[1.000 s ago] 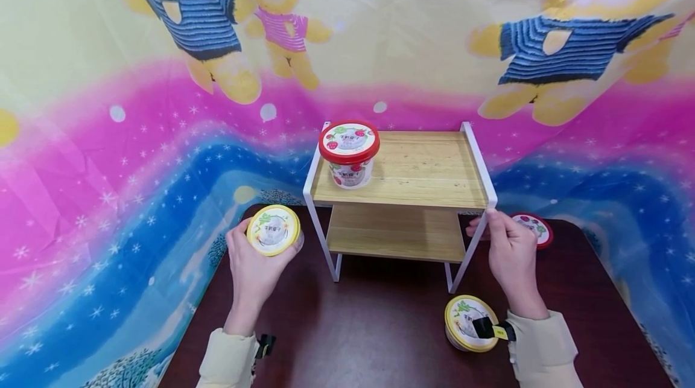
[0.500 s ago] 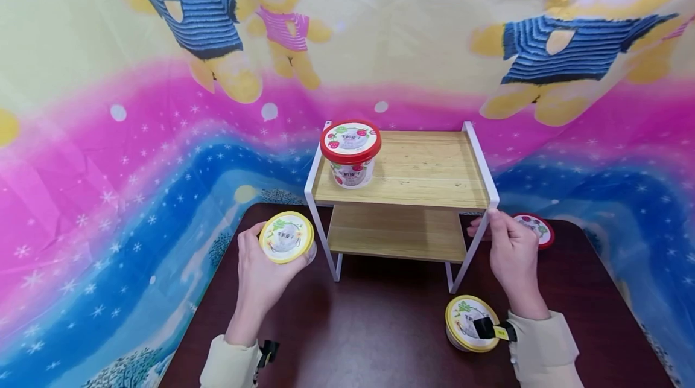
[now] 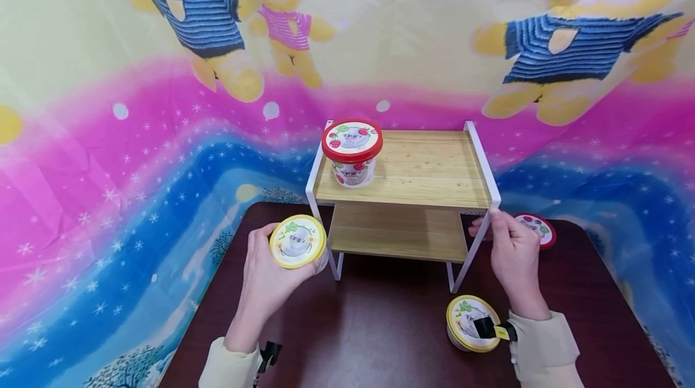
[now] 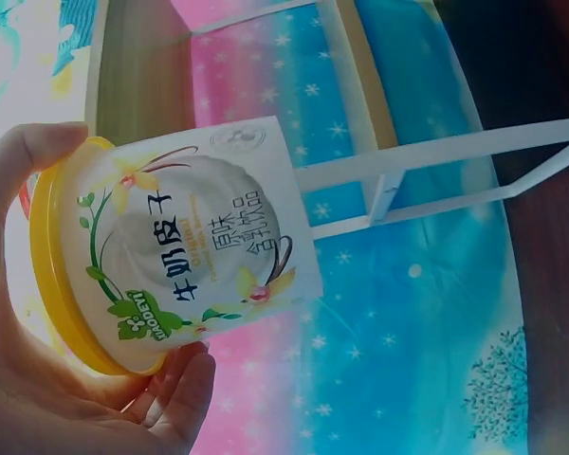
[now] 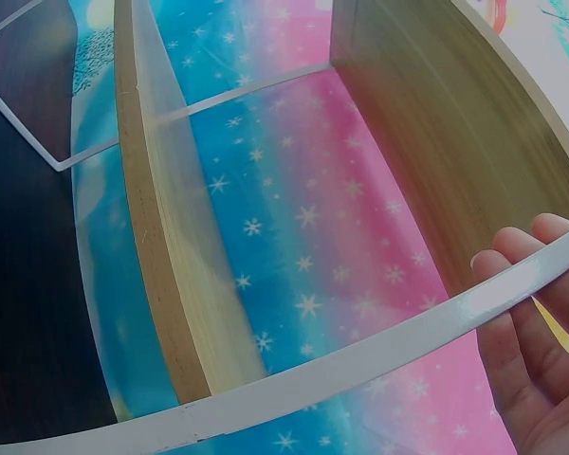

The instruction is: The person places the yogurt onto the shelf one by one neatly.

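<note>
My left hand point(image 3: 268, 282) grips a paper tub with a yellow lid point(image 3: 298, 242) round its rim, in the air left of the two-tier shelf rack point(image 3: 429, 165). In the left wrist view the tub's printed white side point(image 4: 190, 237) shows, with flowers and dark lettering. My right hand point(image 3: 516, 261) holds the white right front post point(image 3: 476, 255) of the rack just below the upper board. Fingers point(image 5: 512, 284) pass behind that post in the right wrist view. On the upper board's left side stands a strawberry-printed tub with a red lid point(image 3: 352, 149).
Another yellow-lidded tub point(image 3: 469, 309) stands on the dark table point(image 3: 369, 327), partly covered by the right wrist's black strap. A red-lidded tub point(image 3: 540, 228) sits behind my right hand. A bear-patterned cloth point(image 3: 402, 32) hangs close behind the rack.
My left hand has moved right and slightly down with the yellow-lidded tub, closer to the rack's left front post. The right hand keeps its hold on the rack.
</note>
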`<state>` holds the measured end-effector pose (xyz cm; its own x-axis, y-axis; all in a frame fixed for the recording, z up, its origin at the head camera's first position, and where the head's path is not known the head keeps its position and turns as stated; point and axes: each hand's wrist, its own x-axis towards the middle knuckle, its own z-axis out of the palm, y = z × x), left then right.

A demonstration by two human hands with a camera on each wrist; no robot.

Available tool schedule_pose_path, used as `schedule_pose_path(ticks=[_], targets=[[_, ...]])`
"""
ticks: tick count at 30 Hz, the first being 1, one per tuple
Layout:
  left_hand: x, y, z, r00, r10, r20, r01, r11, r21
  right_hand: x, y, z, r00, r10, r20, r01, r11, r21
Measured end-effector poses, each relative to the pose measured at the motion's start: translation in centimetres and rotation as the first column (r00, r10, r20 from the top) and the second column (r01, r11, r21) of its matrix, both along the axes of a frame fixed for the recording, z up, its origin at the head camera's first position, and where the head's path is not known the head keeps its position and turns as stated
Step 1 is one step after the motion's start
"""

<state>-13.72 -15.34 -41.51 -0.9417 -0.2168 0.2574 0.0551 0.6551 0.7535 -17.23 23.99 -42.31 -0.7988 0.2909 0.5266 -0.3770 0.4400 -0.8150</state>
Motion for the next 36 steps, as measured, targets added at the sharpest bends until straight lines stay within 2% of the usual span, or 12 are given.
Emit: schedule_pose_path(ticks=[8,15,28,36], targets=[[0.5,0.6,0.6,0.998,-0.064,-0.017,0.064,0.998,-0.013,0.0,0.0,0.0,1.000,0.003,0.003,-0.003,1.000,-0.008],[0.6,1.3,0.9,0.996,-0.093,-0.007,0.093,0.996,-0.018,-0.1,0.0,-0.1,1.000,0.010,0.000,-0.010,1.000,-0.013],[0.4,3.3,0.4,0.988,-0.140,-0.065,0.140,0.990,-0.006,-0.2,0.0,-0.1,1.000,0.007,0.000,-0.007,1.000,-0.013],[0.0,4.4,0.3,0.984,-0.166,-0.067,0.166,0.986,-0.008,-0.1,0.1,-0.2,1.000,-0.005,0.002,0.005,1.000,-0.005]])
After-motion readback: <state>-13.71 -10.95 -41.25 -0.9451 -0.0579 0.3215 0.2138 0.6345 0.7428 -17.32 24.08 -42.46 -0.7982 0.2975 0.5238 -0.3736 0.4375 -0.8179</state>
